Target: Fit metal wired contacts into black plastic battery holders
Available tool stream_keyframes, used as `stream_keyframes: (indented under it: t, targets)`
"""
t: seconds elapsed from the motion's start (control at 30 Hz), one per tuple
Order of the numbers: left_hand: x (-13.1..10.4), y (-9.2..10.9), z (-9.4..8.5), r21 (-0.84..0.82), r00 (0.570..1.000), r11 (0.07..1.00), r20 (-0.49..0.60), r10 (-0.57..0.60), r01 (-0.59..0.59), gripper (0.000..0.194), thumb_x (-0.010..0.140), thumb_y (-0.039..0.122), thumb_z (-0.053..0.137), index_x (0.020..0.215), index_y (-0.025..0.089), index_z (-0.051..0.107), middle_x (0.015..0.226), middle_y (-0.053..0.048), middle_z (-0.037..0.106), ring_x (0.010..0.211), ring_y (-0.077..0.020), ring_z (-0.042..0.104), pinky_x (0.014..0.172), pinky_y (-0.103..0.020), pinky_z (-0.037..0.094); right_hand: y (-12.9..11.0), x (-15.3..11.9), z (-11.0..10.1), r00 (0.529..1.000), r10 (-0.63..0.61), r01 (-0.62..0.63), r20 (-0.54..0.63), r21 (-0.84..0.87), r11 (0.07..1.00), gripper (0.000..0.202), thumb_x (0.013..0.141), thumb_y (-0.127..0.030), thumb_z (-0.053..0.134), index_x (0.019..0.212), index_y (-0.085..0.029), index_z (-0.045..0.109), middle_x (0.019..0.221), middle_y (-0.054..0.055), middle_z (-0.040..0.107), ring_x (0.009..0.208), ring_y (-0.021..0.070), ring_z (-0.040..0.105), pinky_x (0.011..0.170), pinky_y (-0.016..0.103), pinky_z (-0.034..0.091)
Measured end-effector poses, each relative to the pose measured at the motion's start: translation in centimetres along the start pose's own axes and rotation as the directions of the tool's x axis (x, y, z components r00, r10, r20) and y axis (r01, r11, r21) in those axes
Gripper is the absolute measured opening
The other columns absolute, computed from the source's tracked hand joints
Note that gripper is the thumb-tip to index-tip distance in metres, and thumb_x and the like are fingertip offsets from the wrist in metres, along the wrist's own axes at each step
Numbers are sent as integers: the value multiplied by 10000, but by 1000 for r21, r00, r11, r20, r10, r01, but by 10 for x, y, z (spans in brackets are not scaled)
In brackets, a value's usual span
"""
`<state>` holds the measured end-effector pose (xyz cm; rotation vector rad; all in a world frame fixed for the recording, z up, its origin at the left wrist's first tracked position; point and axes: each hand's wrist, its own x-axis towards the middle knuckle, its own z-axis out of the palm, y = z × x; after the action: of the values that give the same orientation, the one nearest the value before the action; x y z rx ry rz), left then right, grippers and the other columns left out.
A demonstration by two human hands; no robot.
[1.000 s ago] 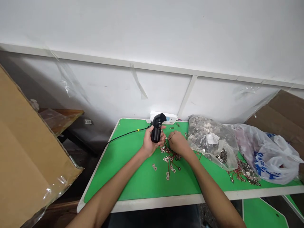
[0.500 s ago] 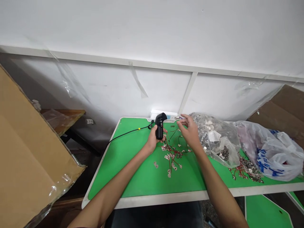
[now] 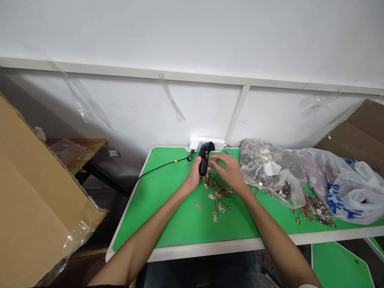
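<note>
My left hand is wrapped round a black curved plastic housing, held upright above the table. An opening in its side shows small metal parts. My right hand has come up to the housing's right side, thumb and forefinger pinched together at the opening. What sits in that pinch is too small to make out. Under both hands lies a loose pile of metal contact plates with red and black wires. One separate contact plate rests to the left of the pile.
A white power strip stands against the wall, with a black cable running left from it. Right of my hand are a clear bag of metal parts, another pile of wired contacts and a white plastic bag. Cardboard stands at left.
My right hand has moved left and slightly down, from beside the power strip to the housing, its fingertips now at the opening. My left hand keeps holding the housing.
</note>
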<state>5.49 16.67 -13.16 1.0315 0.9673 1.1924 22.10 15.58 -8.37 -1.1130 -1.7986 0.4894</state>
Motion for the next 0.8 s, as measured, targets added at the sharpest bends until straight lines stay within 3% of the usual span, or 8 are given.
stream_keyframes:
  t: [0.8]
  targets:
    - [-3,1,1,65,998,997,34,45,-47,675,893,860,478,994,195,539,571,11,584,473,-143,532,461,-238,421,-1,0,-1,998,-42,43,36,-42,998,179,950,-206,684,1095,-219,788,1030,65,811,926,230,760,899,394,589]
